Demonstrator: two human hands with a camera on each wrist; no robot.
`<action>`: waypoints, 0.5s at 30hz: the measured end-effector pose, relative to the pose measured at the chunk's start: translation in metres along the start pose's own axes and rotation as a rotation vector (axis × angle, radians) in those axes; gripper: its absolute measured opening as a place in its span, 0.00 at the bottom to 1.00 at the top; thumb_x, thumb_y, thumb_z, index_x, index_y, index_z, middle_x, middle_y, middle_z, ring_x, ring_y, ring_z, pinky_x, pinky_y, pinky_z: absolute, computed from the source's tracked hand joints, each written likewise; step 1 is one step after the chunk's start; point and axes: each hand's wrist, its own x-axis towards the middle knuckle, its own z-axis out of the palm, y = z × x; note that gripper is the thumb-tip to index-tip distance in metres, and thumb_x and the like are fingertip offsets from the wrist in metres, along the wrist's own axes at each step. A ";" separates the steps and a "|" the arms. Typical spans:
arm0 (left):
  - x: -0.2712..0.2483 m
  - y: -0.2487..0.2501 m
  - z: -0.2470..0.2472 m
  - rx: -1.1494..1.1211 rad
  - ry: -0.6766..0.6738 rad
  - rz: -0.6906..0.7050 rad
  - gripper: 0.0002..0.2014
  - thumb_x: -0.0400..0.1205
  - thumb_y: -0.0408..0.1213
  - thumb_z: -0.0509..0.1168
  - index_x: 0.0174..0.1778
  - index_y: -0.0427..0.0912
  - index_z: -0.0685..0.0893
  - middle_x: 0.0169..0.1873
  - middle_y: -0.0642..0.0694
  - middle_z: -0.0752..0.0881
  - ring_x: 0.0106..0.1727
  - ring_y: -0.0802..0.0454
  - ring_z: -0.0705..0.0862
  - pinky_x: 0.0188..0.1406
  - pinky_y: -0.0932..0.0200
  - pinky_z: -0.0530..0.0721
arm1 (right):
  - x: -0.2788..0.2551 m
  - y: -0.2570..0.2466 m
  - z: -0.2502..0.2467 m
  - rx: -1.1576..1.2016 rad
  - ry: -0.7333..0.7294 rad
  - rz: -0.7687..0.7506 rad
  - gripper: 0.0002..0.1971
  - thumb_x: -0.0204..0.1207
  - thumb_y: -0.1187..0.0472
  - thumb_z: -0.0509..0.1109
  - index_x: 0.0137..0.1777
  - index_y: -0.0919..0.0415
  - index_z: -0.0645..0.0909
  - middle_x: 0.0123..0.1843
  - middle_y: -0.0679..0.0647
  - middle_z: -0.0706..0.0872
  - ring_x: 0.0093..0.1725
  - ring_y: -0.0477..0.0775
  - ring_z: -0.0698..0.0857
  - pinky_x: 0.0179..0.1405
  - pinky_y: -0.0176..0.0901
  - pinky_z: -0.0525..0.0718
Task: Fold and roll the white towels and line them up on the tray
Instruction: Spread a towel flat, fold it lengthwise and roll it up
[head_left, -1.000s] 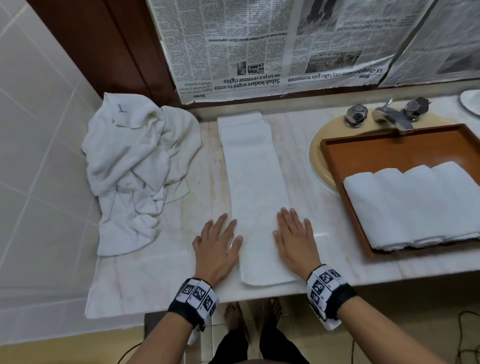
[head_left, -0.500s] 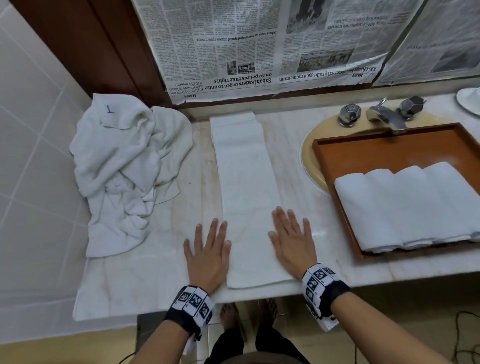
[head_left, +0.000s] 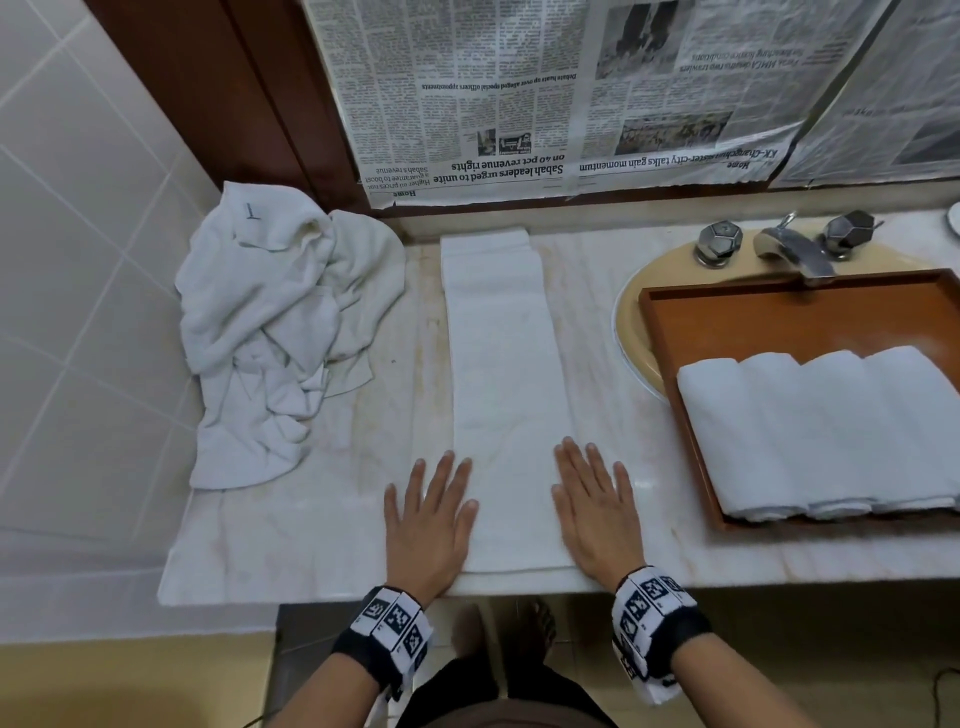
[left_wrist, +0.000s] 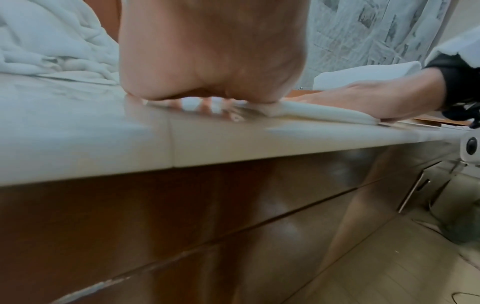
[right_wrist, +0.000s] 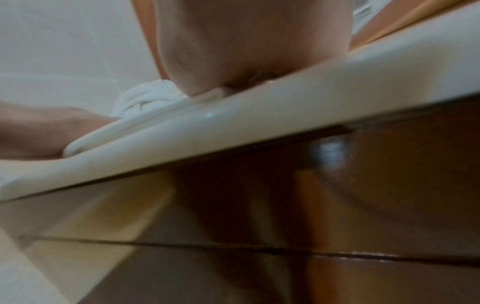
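Observation:
A white towel (head_left: 506, 374), folded into a long narrow strip, lies flat on the marble counter (head_left: 311, 535) and runs from the wall to the front edge. My left hand (head_left: 428, 512) rests flat at the strip's near left edge, fingers straight. At the near right edge my right hand (head_left: 597, 512) lies flat the same way. In the left wrist view the towel's near end (left_wrist: 311, 114) shows as a thin layered edge under my right hand (left_wrist: 376, 98). The brown wooden tray (head_left: 779, 312) sits over the sink and holds several rolled white towels (head_left: 821, 431) side by side.
A heap of crumpled white towels (head_left: 280, 332) lies at the counter's left against the tiled wall. A tap (head_left: 789, 249) with two knobs stands behind the tray. Newspaper (head_left: 571, 93) covers the wall above. Below the counter edge are dark cabinet fronts (left_wrist: 233, 226).
Both hands have slid a little toward me along the towel's two long edges, staying flat. The towel has not moved.

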 end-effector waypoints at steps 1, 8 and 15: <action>-0.001 -0.002 -0.001 -0.032 0.021 0.016 0.28 0.87 0.61 0.37 0.86 0.66 0.52 0.86 0.63 0.50 0.88 0.52 0.46 0.84 0.35 0.46 | -0.003 0.003 -0.001 0.037 0.024 0.002 0.29 0.88 0.46 0.37 0.88 0.49 0.48 0.88 0.42 0.45 0.87 0.46 0.44 0.85 0.52 0.40; -0.024 -0.015 -0.002 -0.199 0.108 0.478 0.22 0.81 0.63 0.64 0.67 0.57 0.82 0.69 0.61 0.79 0.69 0.56 0.75 0.69 0.51 0.68 | -0.043 0.017 -0.011 0.205 0.087 -0.250 0.23 0.77 0.44 0.65 0.70 0.52 0.81 0.75 0.46 0.77 0.76 0.50 0.73 0.75 0.52 0.74; -0.017 -0.020 -0.001 -0.116 0.140 0.608 0.13 0.79 0.52 0.66 0.57 0.57 0.85 0.55 0.60 0.85 0.58 0.57 0.78 0.55 0.56 0.69 | -0.057 0.011 -0.020 0.096 0.038 -0.326 0.19 0.71 0.57 0.76 0.62 0.56 0.84 0.63 0.49 0.83 0.61 0.50 0.82 0.56 0.42 0.86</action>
